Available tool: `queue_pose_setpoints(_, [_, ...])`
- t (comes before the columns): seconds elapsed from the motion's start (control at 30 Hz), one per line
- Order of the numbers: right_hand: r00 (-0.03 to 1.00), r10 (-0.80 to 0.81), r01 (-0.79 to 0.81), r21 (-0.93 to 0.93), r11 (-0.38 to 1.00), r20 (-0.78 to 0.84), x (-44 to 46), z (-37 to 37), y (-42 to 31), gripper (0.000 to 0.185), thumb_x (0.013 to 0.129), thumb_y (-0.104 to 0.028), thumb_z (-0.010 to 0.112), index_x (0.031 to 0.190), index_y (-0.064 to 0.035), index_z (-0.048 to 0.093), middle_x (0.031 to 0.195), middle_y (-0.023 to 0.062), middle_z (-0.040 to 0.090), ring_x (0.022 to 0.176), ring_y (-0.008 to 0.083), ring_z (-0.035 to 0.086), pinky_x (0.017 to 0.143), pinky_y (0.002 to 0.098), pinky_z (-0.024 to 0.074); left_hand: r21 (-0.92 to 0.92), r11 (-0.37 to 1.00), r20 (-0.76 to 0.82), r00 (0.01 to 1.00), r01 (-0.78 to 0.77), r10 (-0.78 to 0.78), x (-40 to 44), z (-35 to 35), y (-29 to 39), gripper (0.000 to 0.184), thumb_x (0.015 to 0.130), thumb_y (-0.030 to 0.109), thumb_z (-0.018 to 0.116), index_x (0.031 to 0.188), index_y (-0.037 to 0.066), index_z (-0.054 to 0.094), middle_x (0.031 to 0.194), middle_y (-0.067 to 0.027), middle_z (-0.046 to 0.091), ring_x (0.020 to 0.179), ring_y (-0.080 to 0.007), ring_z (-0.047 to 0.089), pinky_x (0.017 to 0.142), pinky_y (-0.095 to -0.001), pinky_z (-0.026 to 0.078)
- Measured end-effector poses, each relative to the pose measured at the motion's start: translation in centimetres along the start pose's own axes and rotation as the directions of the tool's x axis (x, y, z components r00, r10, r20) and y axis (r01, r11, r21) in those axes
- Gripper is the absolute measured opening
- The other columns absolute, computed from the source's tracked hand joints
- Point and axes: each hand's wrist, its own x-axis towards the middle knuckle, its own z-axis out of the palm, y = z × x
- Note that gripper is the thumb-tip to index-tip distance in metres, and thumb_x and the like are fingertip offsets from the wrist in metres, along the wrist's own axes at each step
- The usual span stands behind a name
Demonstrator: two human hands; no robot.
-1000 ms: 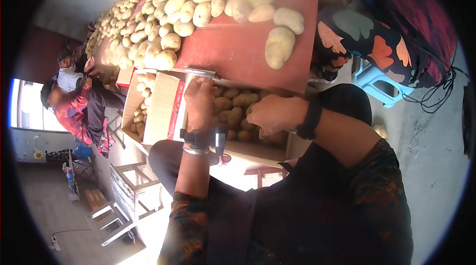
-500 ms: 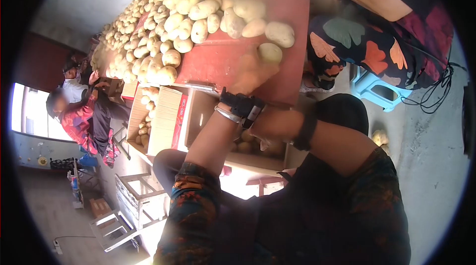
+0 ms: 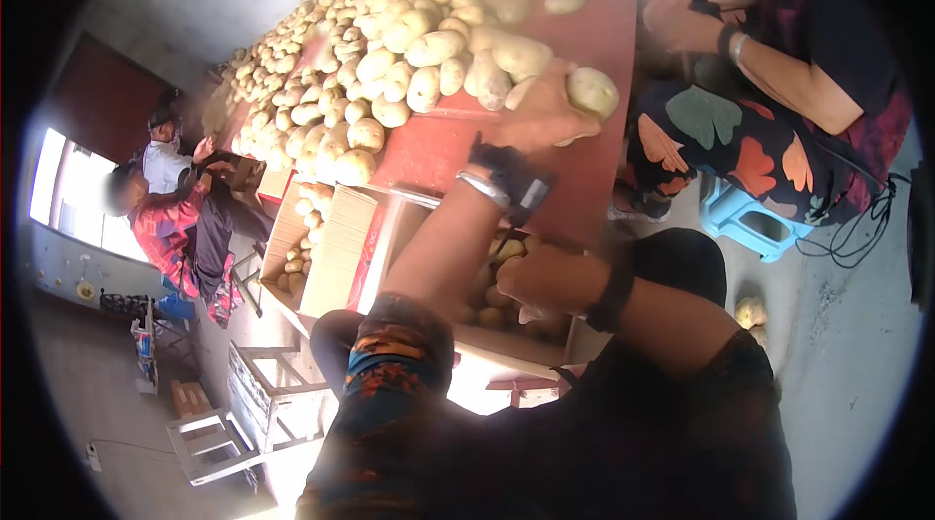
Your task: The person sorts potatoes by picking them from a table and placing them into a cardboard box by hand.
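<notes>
Potato [image 3: 595,93], a pale, rounded one, sits by itself near the edge of the red table [image 3: 429,155], just to the side of the big heap of potatoes [image 3: 404,30]. From where I stand, the person's left hand [image 3: 547,113] is stretched out over the tabletop, right up against it. The fingers and thumb look parted, with the near side of the potato between them, but the hand is blurred and I can't tell whether they press on it. A dark strap and a pale bracelet [image 3: 484,189] circle that wrist.

The right hand [image 3: 553,281] hangs lower, over an open cardboard box [image 3: 506,340] with more potatoes inside. Its fingers are curled inward; I can't make out whether they pinch anything or touch the potatoes below.

I'd judge the step in hand to be taking hold of that lone potato. What it calls for next, I think, is a wrap of the left fingers around its smooth, round sides, thumb opposite, so it doesn't roll toward the edge.

Just beside stands another box [image 3: 336,262], also holding potatoes. Across the table's corner sits a co-worker, whose two hands [image 3: 687,21] are close together, with a blue stool [image 3: 755,225] below.
</notes>
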Motion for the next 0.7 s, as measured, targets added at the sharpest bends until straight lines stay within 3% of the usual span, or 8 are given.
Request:
queue_pose_setpoints(0.1, [1.0, -0.025, 0.025, -0.064, 0.998, -0.01, 0.5, 0.5, 0.6, 0.026, 0.069, -0.024, 0.072, 0.082, -0.0036, 0.062, 0.08, 0.0132, 0.063, 0.078, 0.0302, 0.062, 0.065, 0.0396, 0.0494, 0.115, 0.991, 0.007, 0.998, 0.062, -0.063, 2.3, 0.5, 0.6, 0.073, 0.061, 0.022, 0.072, 0.123, 0.0, 0.04, 0.104, -0.0216, 0.059, 0.098, -0.0307, 0.059, 0.081, -0.0347, 0.048])
queue_pose_setpoints(0.2, [0.993, -0.089, 0.079, -0.115, 0.99, -0.08, 0.5, 0.5, 0.8, 0.028, 0.066, -0.025, 0.075, 0.079, -0.0031, 0.064, 0.08, 0.0136, 0.063, 0.075, 0.0297, 0.063, 0.064, 0.0389, 0.0501, 0.055, 0.998, -0.067, 0.997, 0.029, -0.025, 3.4, 1.0, -0.3, 0.072, 0.057, 0.027, 0.073, 0.117, -0.002, 0.047, 0.099, -0.0218, 0.06, 0.092, -0.0308, 0.06, 0.082, -0.0324, 0.047])
queue_pose_setpoints(0.27, [0.984, -0.115, 0.094, -0.154, 0.984, -0.139, 0.4, 0.8, 0.9, 0.029, 0.064, -0.025, 0.076, 0.074, -0.0021, 0.061, 0.077, 0.0131, 0.061, 0.073, 0.0297, 0.062, 0.064, 0.0382, 0.05, 0.276, 0.961, 0.014, 1.0, 0.006, -0.01, 2.5, 1.2, 0.5, 0.069, 0.056, 0.035, 0.072, 0.112, 0.0, 0.053, 0.105, -0.0228, 0.059, 0.097, -0.0344, 0.058, 0.084, -0.0353, 0.046])
queue_pose_setpoints(0.37, [0.94, -0.219, 0.187, -0.141, 0.972, -0.263, 0.2, 1.2, 1.3, 0.029, 0.065, -0.025, 0.075, 0.076, -0.0023, 0.059, 0.078, 0.0132, 0.06, 0.073, 0.0298, 0.062, 0.065, 0.0381, 0.0501, 0.45, 0.893, -0.039, 0.999, 0.012, 0.007, 2.0, 1.4, 0.4, 0.068, 0.054, 0.041, 0.07, 0.108, 0.002, 0.058, 0.111, -0.0227, 0.056, 0.103, -0.0359, 0.055, 0.086, -0.0371, 0.045])
queue_pose_setpoints(0.47, [0.901, -0.306, 0.259, -0.186, 0.948, -0.308, 0.4, 1.3, 1.5, 0.032, 0.066, -0.025, 0.074, 0.082, -0.0027, 0.058, 0.079, 0.0129, 0.06, 0.073, 0.0305, 0.061, 0.066, 0.0384, 0.0499, 0.294, 0.953, 0.116, 0.987, 0.069, -0.108, 2.6, 0.5, -1.2, 0.077, 0.048, 0.048, 0.072, 0.11, 0.004, 0.057, 0.113, -0.0207, 0.052, 0.107, -0.034, 0.052, 0.088, -0.038, 0.044])
queue_pose_setpoints(0.5, [0.881, -0.346, 0.293, -0.203, 0.934, -0.322, 0.6, 1.4, 1.6, 0.033, 0.066, -0.026, 0.074, 0.084, -0.0028, 0.058, 0.08, 0.0128, 0.059, 0.073, 0.0307, 0.061, 0.066, 0.0385, 0.0498, 0.287, 0.958, 0.087, 0.996, -0.003, -0.023, 3.1, 0.9, -2.7, 0.079, 0.045, 0.05, 0.073, 0.109, 0.005, 0.058, 0.11, -0.0205, 0.053, 0.107, -0.0339, 0.05, 0.087, -0.0392, 0.044])
queue_pose_setpoints(0.57, [0.944, -0.236, 0.226, -0.069, 0.972, -0.232, 0.7, 1.6, 1.9, 0.037, 0.067, -0.029, 0.072, 0.09, -0.0043, 0.057, 0.081, 0.0127, 0.059, 0.073, 0.0317, 0.061, 0.066, 0.0394, 0.0495, 0.342, 0.939, 0.083, 0.996, -0.043, 0.015, 1.1, -0.1, -1.3, 0.075, 0.044, 0.048, 0.073, 0.103, 0.005, 0.06, 0.107, -0.0199, 0.055, 0.104, -0.0341, 0.05, 0.086, -0.039, 0.043])
queue_pose_setpoints(0.7, [0.935, -0.244, 0.216, -0.134, 0.967, -0.259, 0.1, 0.9, 1.2, 0.039, 0.068, -0.031, 0.071, 0.092, -0.0045, 0.056, 0.081, 0.0133, 0.06, 0.074, 0.0317, 0.061, 0.066, 0.0402, 0.0494, 0.516, 0.856, 0.092, 0.995, -0.006, -0.048, -2.3, -1.0, -0.8, 0.071, 0.043, 0.047, 0.073, 0.099, 0.005, 0.061, 0.106, -0.0187, 0.053, 0.102, -0.0343, 0.05, 0.084, -0.0393, 0.043])
